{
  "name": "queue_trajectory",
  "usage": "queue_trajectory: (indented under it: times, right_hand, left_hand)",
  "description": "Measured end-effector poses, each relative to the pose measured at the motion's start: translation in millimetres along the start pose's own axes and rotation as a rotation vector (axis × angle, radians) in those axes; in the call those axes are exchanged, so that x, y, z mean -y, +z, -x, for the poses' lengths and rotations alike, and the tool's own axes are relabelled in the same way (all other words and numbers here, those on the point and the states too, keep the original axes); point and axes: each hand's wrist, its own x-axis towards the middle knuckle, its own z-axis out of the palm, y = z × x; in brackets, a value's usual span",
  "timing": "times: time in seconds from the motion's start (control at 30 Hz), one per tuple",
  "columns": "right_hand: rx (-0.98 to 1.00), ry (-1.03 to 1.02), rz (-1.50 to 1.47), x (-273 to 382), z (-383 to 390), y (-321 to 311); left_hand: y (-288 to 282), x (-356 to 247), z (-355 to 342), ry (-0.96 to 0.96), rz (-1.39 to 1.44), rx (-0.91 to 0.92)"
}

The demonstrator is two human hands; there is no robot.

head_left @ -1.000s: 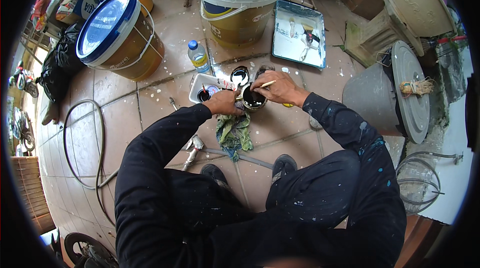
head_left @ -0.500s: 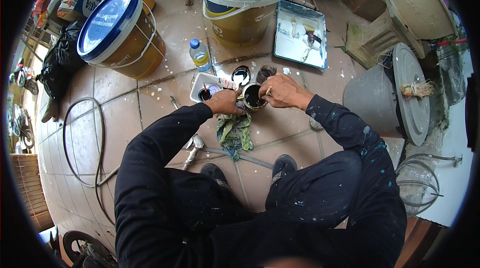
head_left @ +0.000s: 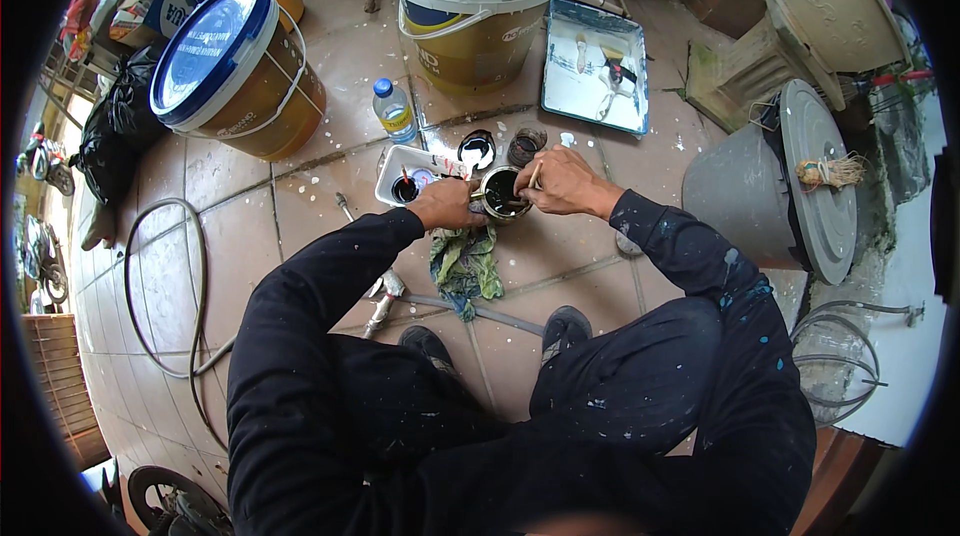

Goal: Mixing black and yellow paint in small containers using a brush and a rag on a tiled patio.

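Observation:
A small metal can (head_left: 503,215) of dark paint stands on the tiles between my hands. My left hand (head_left: 447,203) is closed on its left side, fingertips partly hidden. In my right hand (head_left: 567,182) is a thin wooden stick (head_left: 536,175), pinched over the can's right rim with its lower end down in the paint; whether it has bristles is hidden. Just beyond the can lie a round paint-smeared lid (head_left: 476,149) and a dark-stained cup (head_left: 525,144). A white tray (head_left: 384,186) holding a small cup of dark liquid sits beside my left hand. Below it lies a crumpled green rag (head_left: 466,266).
Farther off stand a water bottle (head_left: 394,114), two lidded paint buckets (head_left: 470,46) and a paint tray (head_left: 594,101) with a brush. A grey bin (head_left: 735,186) is at right. A hose (head_left: 203,286) and a spray gun (head_left: 384,301) lie on the floor.
My right hand has turned slightly at the can's rim, and the stick now shows more clearly in the paint. My left hand keeps its hold. The whole view has shifted a little.

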Motion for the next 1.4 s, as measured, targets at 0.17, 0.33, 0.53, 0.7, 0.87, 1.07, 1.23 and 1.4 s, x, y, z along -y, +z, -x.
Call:
queue_trajectory:
  times: [0.17, 0.33, 0.53, 0.7, 0.87, 1.07, 1.23, 1.4]
  right_hand:
    - [-0.211, -0.084, -0.213, 1, 0, 14]
    - [-0.173, -0.106, 0.054, 4, 7, 5]
    - [-0.293, -0.201, -0.026, 5, 0, 7]
    - [-0.005, -0.036, -0.2, 8, 1, 5]
    - [-0.107, -0.121, -0.047, -1, 0, 11]
    - [-0.249, -0.176, -0.106, -5, -3, 14]
    - [-0.12, -0.121, -0.12, 1, -3, 13]
    - [-0.079, -0.154, -0.034, 1, 1, 5]
  left_hand:
    - [-2, -9, 0, 0.005, -0.007, -0.02]
    - [2, -1, 1, 0.01, 0.001, -0.042]
    - [2, 0, 0, 0.005, -0.014, -0.008]
    - [1, 0, 1, 0.003, -0.007, -0.024]
    - [4, 2, 0, 0.015, -0.006, -0.03]
    - [1, -1, -2, -0.009, -0.009, 0.001]
    - [-2, -3, 1, 0.013, 0.013, -0.005]
    - [4, 1, -1, 0.016, -0.002, -0.028]
